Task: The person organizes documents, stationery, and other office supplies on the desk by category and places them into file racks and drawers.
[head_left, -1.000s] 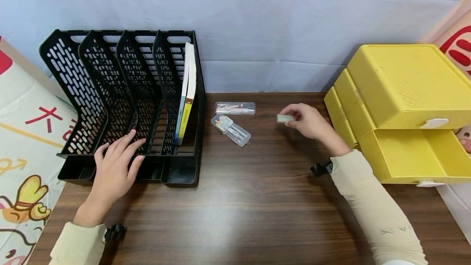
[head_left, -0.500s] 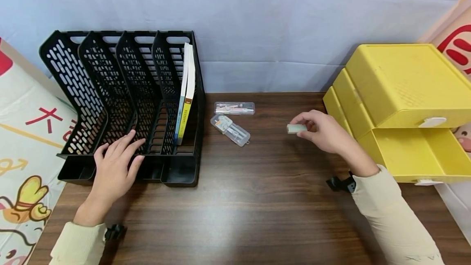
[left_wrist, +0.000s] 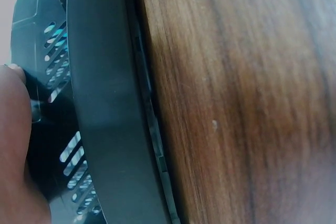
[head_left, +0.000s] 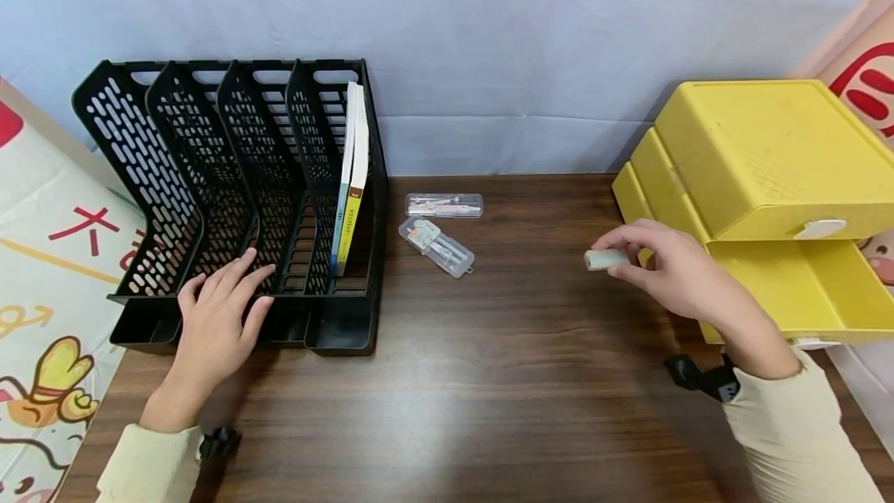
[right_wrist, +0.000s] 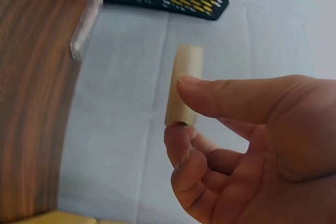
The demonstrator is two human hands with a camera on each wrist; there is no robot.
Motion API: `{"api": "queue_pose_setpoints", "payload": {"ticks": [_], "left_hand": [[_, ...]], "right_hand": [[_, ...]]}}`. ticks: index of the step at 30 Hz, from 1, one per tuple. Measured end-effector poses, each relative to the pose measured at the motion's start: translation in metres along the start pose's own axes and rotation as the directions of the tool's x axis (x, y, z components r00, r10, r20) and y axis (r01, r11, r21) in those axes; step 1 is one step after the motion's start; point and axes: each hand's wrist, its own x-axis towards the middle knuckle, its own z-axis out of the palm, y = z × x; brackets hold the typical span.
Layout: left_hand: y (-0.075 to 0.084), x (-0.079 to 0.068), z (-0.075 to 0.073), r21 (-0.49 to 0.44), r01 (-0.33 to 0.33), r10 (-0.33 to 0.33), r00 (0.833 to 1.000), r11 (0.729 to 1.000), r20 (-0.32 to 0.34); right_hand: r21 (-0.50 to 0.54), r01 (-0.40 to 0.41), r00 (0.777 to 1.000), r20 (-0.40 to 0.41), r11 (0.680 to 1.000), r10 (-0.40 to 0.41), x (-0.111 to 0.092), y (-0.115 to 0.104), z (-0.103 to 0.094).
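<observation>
My right hand (head_left: 673, 270) pinches a pale, whitish-green eraser (head_left: 604, 259), a small block with rounded edges, above the table in front of the yellow drawer unit. In the right wrist view the thumb lies across the eraser (right_wrist: 186, 61), with fingertips at its lower end. My left hand (head_left: 218, 317) rests on the front edge of the black file rack (head_left: 342, 324), its fingers spread and relaxed. Only part of that hand (left_wrist: 16, 145) shows at the left of the left wrist view, beside the rack's front.
Two thin books (head_left: 352, 185) stand in the rack's right compartment. Right of it lie a flat clear pencil-lead case (head_left: 444, 206) and a clear compass case (head_left: 438, 247). The yellow drawer unit (head_left: 782, 146) at the right has a lower drawer (head_left: 796, 286) pulled out.
My right hand has moved right and nearer to me with the eraser, toward the pulled-out drawer. My left hand has stayed on the rack.
</observation>
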Motion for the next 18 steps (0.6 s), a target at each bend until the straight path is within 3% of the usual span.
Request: {"api": "queue_pose_setpoints", "payload": {"ticks": [5, 18], "left_hand": [[0.000, 0.000, -0.001, 0.001, -0.002, 0.002, 1.000, 1.000, 0.000], [0.000, 0.000, -0.001, -0.004, 0.015, -0.015, 1.000, 1.000, 0.017]], "right_hand": [[-0.021, 0.011, 1.000, -0.017, 1.000, -0.012, -0.015, 0.012, -0.016], [-0.110, -0.083, 0.996, -0.036, 0.991, 0.079, -0.050, 0.042, -0.046]]}}
